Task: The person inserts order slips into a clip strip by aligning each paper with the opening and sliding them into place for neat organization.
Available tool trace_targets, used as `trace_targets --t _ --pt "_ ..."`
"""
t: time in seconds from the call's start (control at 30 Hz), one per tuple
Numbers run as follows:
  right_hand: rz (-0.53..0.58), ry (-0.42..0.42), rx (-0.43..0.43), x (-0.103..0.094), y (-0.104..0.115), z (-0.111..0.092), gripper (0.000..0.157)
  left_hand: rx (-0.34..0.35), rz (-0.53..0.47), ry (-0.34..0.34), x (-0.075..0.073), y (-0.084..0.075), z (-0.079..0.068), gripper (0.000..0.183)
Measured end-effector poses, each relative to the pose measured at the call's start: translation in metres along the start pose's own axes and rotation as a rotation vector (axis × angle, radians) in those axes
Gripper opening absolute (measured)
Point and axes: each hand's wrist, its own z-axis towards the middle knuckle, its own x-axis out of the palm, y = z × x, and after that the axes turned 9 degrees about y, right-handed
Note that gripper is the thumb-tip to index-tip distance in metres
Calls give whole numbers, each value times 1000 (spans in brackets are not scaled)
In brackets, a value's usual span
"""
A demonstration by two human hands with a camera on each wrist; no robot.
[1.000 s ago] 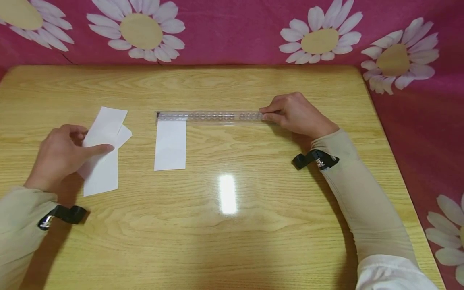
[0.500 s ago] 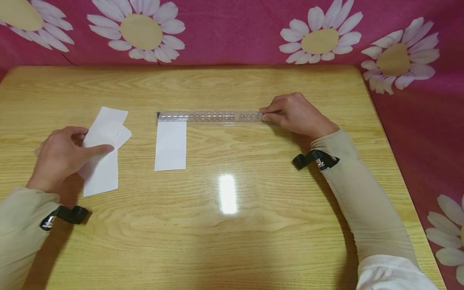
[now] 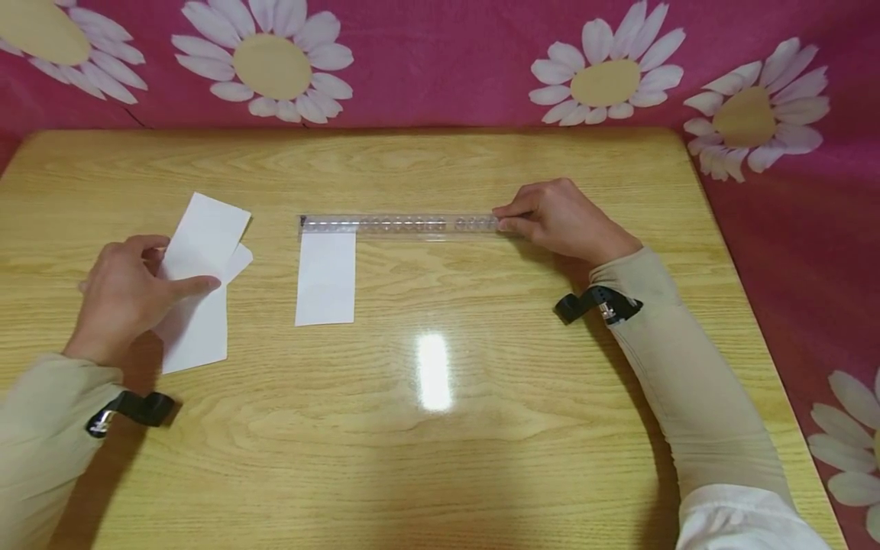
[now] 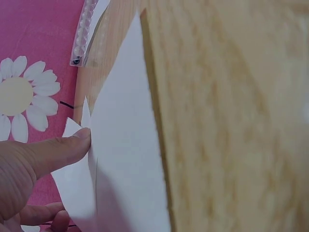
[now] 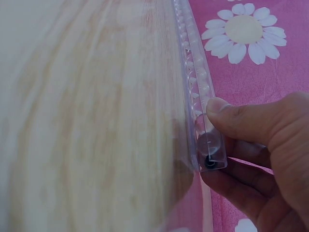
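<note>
My left hand (image 3: 131, 290) pinches several overlapping white paper pieces (image 3: 206, 233), thumb lying across the top one. In the left wrist view the thumb presses on the paper's edge while the other fingers curl behind it. My right hand (image 3: 560, 218) grips the right end of a long clear plastic strip (image 3: 406, 226) between thumb and fingers. A row of round, clear shapes runs inside the strip, and the right wrist view shows a small black piece (image 5: 210, 161) at its end. The strip's left end lies over the top edge of a separate white paper rectangle (image 3: 326, 283).
The wood-grain table (image 3: 440, 473) reaches back to a pink cloth (image 3: 440, 61) printed with large daisies. More of this cloth hangs along the right side. Black camera straps (image 3: 598, 304) sit around both wrists. A bright light reflection shows mid-table.
The left hand has shifted slightly right, and the upper paper in it has lifted and spread a little. The right hand, strip and paper beneath it stay in place.
</note>
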Motion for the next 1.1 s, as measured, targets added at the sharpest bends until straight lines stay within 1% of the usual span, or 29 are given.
trace_targets --t 0.23,0.47,0.6,0.77,1.0,1.1 --pt "-4 -8 -14 1 -1 0 23 0 -20 -5 2 0 -1 88" --pt "-8 -12 -21 2 -1 0 23 30 -41 -10 5 2 -1 89" --pt "-10 -12 -22 2 -1 0 23 41 -55 -13 6 1 -2 87" --pt "-7 -16 -23 2 -2 0 23 43 -67 -5 7 -2 -2 85" --pt "-9 -17 -22 1 -2 0 23 43 -85 36 7 -5 -3 83" --pt "-7 -12 -19 1 -2 0 23 58 -76 37 7 -5 -3 80"
